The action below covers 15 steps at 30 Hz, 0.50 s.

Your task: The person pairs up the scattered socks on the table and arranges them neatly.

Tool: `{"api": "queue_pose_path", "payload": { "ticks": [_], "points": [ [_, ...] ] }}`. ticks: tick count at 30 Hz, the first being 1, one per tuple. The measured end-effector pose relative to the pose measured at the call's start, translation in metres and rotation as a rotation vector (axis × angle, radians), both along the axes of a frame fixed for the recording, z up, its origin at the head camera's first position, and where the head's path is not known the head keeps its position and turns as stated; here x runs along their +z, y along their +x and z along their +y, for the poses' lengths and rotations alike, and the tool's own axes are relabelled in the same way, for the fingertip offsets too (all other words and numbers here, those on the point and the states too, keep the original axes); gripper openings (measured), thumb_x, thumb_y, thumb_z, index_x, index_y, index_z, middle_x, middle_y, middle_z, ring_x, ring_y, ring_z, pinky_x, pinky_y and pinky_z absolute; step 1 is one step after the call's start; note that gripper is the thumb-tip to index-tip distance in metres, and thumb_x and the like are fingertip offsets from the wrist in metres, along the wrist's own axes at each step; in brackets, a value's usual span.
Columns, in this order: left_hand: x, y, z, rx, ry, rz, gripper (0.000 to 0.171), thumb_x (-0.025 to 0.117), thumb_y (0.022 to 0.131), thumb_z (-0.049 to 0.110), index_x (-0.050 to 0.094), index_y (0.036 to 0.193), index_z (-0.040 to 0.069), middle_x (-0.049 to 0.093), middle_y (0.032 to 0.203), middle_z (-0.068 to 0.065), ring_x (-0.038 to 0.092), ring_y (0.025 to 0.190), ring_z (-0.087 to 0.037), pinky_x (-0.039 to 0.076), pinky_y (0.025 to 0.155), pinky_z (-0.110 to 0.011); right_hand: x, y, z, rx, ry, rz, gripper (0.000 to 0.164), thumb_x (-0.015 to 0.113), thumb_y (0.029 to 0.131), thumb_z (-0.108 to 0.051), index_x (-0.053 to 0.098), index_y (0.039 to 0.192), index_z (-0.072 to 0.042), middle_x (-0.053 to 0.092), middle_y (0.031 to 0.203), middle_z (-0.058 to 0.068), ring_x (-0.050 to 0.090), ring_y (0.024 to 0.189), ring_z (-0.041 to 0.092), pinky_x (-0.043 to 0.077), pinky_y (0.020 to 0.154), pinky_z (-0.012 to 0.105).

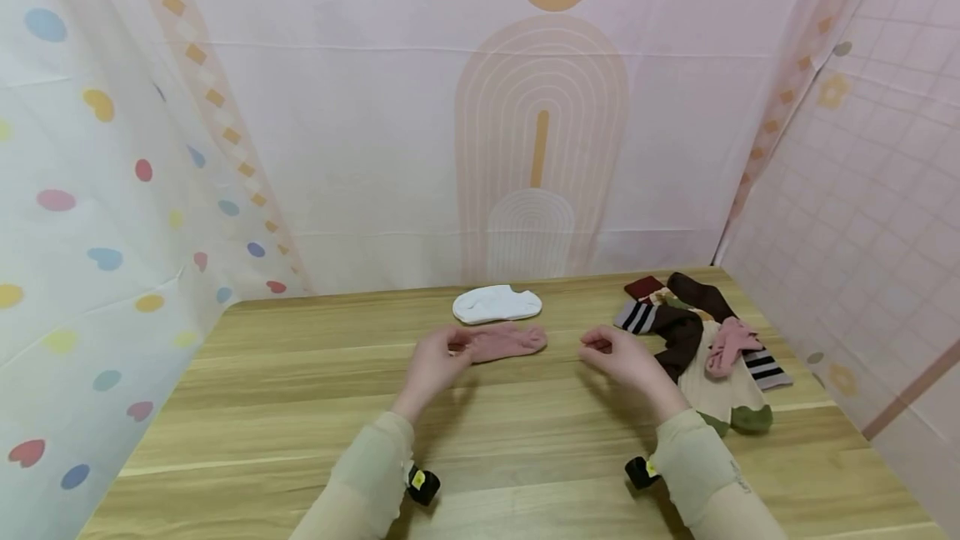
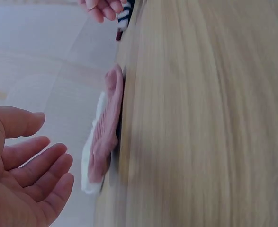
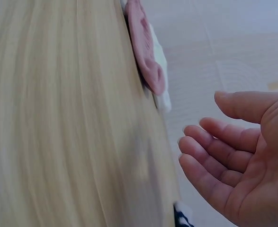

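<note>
Currently pink sock [image 1: 504, 343] lies between left hand [image 1: 437, 363] and right hand [image 1: 624, 359], nearer the left; both empty, fingers relaxed.

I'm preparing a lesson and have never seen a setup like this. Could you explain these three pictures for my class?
There is no robot here: one person works with two bare hands. The wide picture comes from a camera on the head, looking forward and down. The other two come from small black cameras on the wrists, one for each hand. On the wooden table lie a pink sock and, just behind it, a white sock. To the person's right is a heap of socks, with another pink sock on top. The left hand and right hand look relaxed and hold nothing.
</note>
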<state>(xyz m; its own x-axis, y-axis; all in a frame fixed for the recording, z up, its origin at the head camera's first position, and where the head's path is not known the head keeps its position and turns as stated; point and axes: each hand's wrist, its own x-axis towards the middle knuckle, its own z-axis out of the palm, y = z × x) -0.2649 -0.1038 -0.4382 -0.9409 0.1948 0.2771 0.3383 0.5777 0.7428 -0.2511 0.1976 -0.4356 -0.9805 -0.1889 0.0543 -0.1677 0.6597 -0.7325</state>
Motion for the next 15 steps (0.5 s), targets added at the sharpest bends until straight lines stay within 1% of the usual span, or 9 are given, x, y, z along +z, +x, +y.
{"api": "queue_pose_path", "payload": {
  "ticks": [6,10,15],
  "points": [
    [0.005,0.01,0.014,-0.066,-0.024,-0.005,0.024,0.068,0.082,0.009,0.064,0.104,-0.002,0.065,0.099,-0.012,0.063,0.091,-0.026,0.051,0.079,-0.036,0.003,0.009,0.017,-0.011,-0.006,0.025,0.031,0.06,0.091,-0.022,0.06,0.115,-0.002,0.062,0.101,0.005,0.058,0.093,0.021,0.046,0.082,0.04],
    [0.006,0.014,0.024,-0.137,-0.061,0.032,0.024,0.069,0.081,0.006,0.064,0.102,-0.004,0.066,0.097,-0.012,0.063,0.09,-0.026,0.05,0.079,-0.037,0.005,0.016,0.026,-0.019,0.004,0.062,0.031,0.061,0.09,-0.022,0.06,0.114,-0.002,0.063,0.1,0.004,0.058,0.091,0.02,0.047,0.081,0.039],
    [0.007,0.017,0.036,-0.226,-0.072,0.095,0.024,0.07,0.079,0.002,0.065,0.101,-0.005,0.066,0.097,-0.013,0.062,0.089,-0.026,0.05,0.079,-0.038,0.007,0.024,0.035,-0.024,0.033,0.097,0.032,0.063,0.089,-0.024,0.061,0.113,-0.003,0.063,0.099,0.003,0.059,0.089,0.02,0.047,0.079,0.039]
  ]
}}
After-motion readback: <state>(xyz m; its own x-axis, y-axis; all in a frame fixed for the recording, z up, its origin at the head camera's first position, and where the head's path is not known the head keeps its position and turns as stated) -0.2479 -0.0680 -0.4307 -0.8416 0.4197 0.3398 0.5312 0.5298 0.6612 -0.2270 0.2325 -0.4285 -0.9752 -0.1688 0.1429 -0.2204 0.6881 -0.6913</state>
